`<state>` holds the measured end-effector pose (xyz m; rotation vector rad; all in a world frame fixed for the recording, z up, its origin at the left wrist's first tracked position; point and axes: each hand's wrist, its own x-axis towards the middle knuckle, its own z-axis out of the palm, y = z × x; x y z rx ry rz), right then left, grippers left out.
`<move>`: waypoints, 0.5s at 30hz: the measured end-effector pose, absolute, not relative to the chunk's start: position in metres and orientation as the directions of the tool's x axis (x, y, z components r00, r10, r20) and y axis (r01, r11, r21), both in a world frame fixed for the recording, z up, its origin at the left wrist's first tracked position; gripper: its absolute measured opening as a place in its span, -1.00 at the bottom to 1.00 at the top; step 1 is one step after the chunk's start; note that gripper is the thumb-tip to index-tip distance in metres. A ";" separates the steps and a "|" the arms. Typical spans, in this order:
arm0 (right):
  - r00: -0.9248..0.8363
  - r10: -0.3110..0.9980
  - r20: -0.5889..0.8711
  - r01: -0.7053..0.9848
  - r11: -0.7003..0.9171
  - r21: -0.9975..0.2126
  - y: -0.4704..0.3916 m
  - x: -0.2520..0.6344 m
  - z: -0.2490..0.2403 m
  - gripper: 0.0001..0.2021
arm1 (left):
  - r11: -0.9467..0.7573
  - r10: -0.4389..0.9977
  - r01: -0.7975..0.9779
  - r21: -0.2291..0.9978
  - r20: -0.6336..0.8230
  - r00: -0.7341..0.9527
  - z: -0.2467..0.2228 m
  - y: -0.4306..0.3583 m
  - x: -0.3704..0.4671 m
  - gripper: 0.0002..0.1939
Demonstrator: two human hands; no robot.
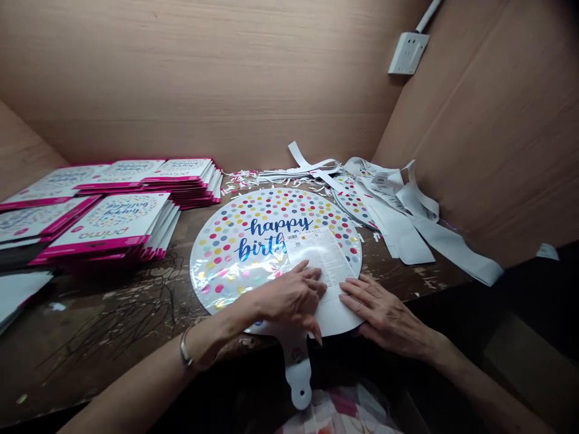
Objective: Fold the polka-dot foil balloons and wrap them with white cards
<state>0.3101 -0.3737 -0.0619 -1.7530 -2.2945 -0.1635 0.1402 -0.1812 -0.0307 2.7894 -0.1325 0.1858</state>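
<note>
A flat round foil balloon (217,241) with coloured dots and blue "happy birthday" lettering lies at the table's front edge. Its white tail (298,367) hangs over that edge. On the balloon's right half rests a white printed card (335,313), covering part of the lettering. My left hand (292,295) lies over the card's left side, fingers loosely bent and apart, thumb pointing down near the tail. Along the card's lower right edge, my right hand (384,313) rests with its fingers stretched out on it; its thumb is partly hidden.
Stacks of pink-edged printed packets (108,223) stand at the left. White paper strips (402,223) lie at the right, over more dotted balloons (350,202). Small paper scraps (244,179) litter the back. Wooden panels (203,78) enclose the table; a socket (408,53) hangs at upper right.
</note>
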 end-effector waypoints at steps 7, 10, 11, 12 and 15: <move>-0.232 0.840 0.490 0.899 0.378 -0.223 -0.375 0.316 -0.095 -0.73 | -0.980 0.088 0.069 0.185 0.093 0.992 -0.054 -0.233 0.113 -0.35; -0.126 0.830 0.544 0.866 0.359 -0.348 -0.373 0.315 -0.094 -0.82 | -0.966 0.109 0.082 0.247 0.097 0.989 -0.055 -0.230 0.117 -0.58; -0.073 0.831 0.552 0.862 0.331 -0.385 -0.371 0.314 -0.093 -0.86 | -0.961 0.106 0.076 0.267 0.100 0.989 -0.054 -0.228 0.119 -0.69; -0.017 0.833 0.553 0.863 0.291 -0.413 -0.369 0.312 -0.092 -0.88 | -0.955 0.101 0.068 0.287 0.104 0.989 -0.052 -0.225 0.121 -0.79; 0.148 0.843 0.516 0.896 0.107 -0.431 -0.360 0.304 -0.086 -0.81 | -0.936 0.114 0.060 0.348 0.137 0.984 -0.050 -0.219 0.125 -0.72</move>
